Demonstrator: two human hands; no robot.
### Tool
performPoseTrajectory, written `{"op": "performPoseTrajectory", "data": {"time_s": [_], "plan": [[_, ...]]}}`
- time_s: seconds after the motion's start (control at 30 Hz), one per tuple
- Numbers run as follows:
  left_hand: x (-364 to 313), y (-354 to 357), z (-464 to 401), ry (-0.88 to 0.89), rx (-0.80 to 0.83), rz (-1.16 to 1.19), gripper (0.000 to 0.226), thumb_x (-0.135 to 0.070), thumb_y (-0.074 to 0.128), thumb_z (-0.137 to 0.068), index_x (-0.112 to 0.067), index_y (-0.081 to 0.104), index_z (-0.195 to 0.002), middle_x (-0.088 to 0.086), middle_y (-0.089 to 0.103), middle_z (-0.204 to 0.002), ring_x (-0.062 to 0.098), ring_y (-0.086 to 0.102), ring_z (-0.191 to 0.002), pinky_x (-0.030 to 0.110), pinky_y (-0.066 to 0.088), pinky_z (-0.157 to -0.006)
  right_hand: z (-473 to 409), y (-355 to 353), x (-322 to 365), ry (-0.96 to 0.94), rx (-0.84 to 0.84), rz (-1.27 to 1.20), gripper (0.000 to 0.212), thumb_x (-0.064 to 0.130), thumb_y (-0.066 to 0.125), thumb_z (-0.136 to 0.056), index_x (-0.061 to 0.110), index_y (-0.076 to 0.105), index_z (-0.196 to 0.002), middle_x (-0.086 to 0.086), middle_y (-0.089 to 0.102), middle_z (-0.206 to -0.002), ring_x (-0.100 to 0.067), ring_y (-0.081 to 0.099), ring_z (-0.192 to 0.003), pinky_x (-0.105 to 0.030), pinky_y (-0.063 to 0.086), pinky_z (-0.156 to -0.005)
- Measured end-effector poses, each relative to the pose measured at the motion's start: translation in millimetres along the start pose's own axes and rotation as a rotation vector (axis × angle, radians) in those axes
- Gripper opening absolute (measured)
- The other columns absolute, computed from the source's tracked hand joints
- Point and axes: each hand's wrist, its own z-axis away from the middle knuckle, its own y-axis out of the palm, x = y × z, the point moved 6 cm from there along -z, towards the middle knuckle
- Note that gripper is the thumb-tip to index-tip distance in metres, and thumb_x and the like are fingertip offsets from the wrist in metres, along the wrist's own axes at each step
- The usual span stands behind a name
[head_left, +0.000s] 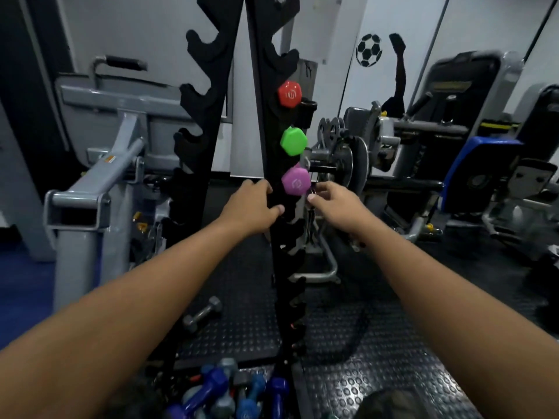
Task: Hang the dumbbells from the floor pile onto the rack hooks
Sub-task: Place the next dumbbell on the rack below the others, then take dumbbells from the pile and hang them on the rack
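Note:
A black dumbbell rack stands in front of me, its hooked uprights rising from the floor. Three dumbbells hang on its right side, seen end-on: red, green and purple. My left hand wraps around the right upright just left of the purple dumbbell. My right hand has its curled fingertips at that dumbbell's lower right edge; whether it grips it is unclear. The floor pile of blue, purple and grey dumbbells lies at the rack's foot, bottom centre.
A lone grey dumbbell lies on the studded rubber mat behind the pile. Grey weight machines stand to the left and behind the rack. A blue padded machine is at the right.

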Motion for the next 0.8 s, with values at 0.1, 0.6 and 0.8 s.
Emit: {"op": "performPoseTrajectory", "data": {"time_s": [0.1,0.6,0.8], "plan": [[8,2,5,0.002,0.021,-0.015,0.055,-0.054,0.073,-0.086,-0.022,0.057,-0.128,0.011,0.055,-0.126,0.034,0.060,-0.115,0.039,0.048,-0.097,7,1,-7,0.013,-0.039,-0.047,0.055,0.046,0.063,-0.099,0.019,0.056,-0.147,-0.004,0.066,-0.134,-0.021,0.061,-0.125,-0.028,0.042,-0.094],[16,53,38,0.005,0.205,-0.053,0.060,-0.057,0.070,-0.088,-0.023,0.054,-0.135,0.006,0.052,-0.131,0.028,0.059,-0.114,0.038,0.049,-0.092,47,52,-49,0.104,0.089,-0.138,0.058,0.052,0.062,-0.099,0.022,0.053,-0.148,0.002,0.065,-0.132,-0.018,0.061,-0.121,-0.032,0.046,-0.095],[16,90,58,0.005,0.292,-0.072,0.058,-0.058,0.070,-0.088,-0.024,0.055,-0.132,0.003,0.051,-0.125,0.025,0.059,-0.106,0.041,0.052,-0.090,73,79,-78,0.195,0.142,-0.177,0.056,0.049,0.063,-0.100,0.022,0.053,-0.148,0.003,0.066,-0.132,-0.014,0.061,-0.115,-0.029,0.045,-0.090]]}}
